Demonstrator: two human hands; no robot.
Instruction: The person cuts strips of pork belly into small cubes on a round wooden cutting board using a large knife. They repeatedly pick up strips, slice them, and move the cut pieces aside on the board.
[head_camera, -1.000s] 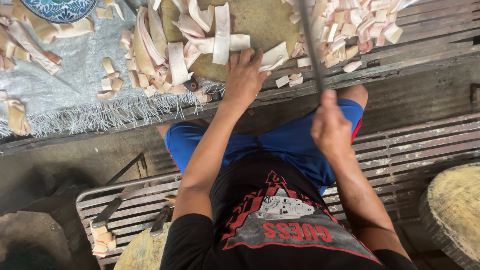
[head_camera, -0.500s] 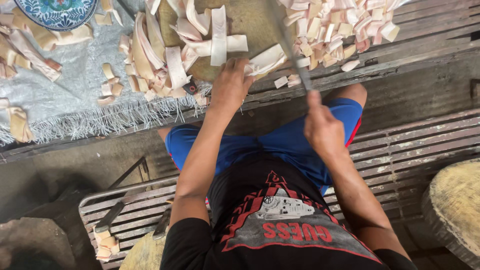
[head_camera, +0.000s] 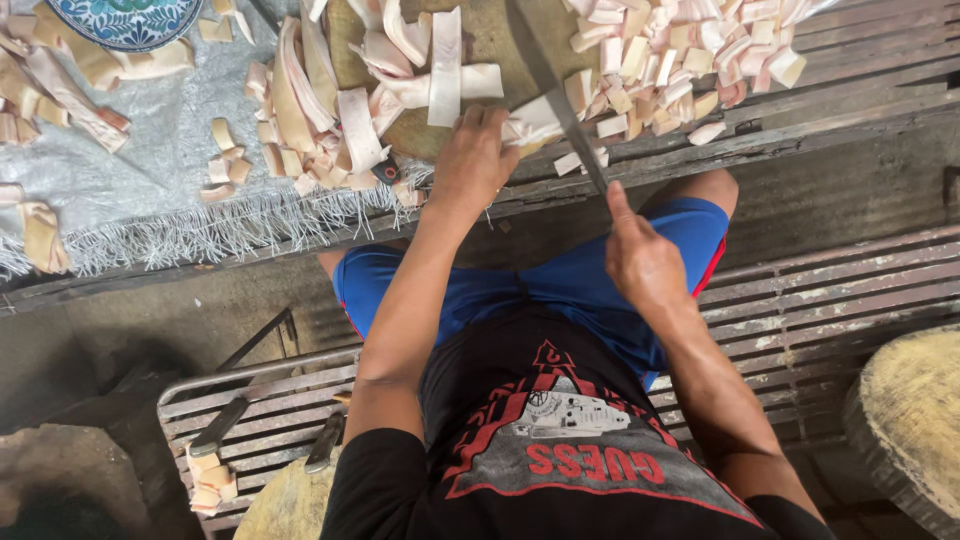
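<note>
Strip (head_camera: 530, 118) lying at near edge of chopping block (head_camera: 500, 40); your left hand (head_camera: 472, 160) is pressing it down, right hand (head_camera: 640, 262) is clenching knife (head_camera: 555, 90). Cut pieces (head_camera: 680, 55) are piling right of block; long strips (head_camera: 330, 110) left of block are waiting.

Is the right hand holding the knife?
Yes, the right hand grips the handle of the knife, whose long blade points up over the cutting board.
</note>
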